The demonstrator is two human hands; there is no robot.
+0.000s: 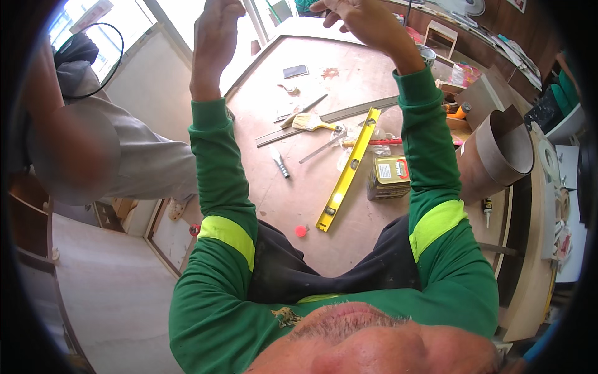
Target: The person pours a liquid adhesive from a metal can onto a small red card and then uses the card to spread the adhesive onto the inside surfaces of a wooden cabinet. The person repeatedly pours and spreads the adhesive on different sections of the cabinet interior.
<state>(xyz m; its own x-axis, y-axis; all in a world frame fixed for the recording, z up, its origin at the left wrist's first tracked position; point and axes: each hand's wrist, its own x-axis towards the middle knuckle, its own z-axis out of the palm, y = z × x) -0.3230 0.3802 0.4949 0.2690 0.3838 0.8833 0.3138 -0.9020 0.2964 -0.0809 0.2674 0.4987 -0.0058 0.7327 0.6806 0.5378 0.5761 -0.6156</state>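
Note:
Both my arms reach forward over a wooden work surface [280, 201]. My left hand [217, 39] is at the top edge of the picture, its fingers partly cut off. To its right, my right hand [357, 21] has its fingers apart, with nothing seen in them. Between my forearms lie a yellow spirit level [348, 168], a flat paintbrush [310, 122], a putty knife [280, 162], a metal straightedge [327, 120] and a dark phone [295, 71]. A square metal can [390, 175] stands beside my right sleeve. A red cap [301, 231] lies near my legs.
Another person in grey clothing [145, 149] is close on the left. A rolled brown sheet [490, 149] stands at the right, near an open wooden box holding an orange-handled tool [460, 111]. A pale panel [112, 280] fills the lower left.

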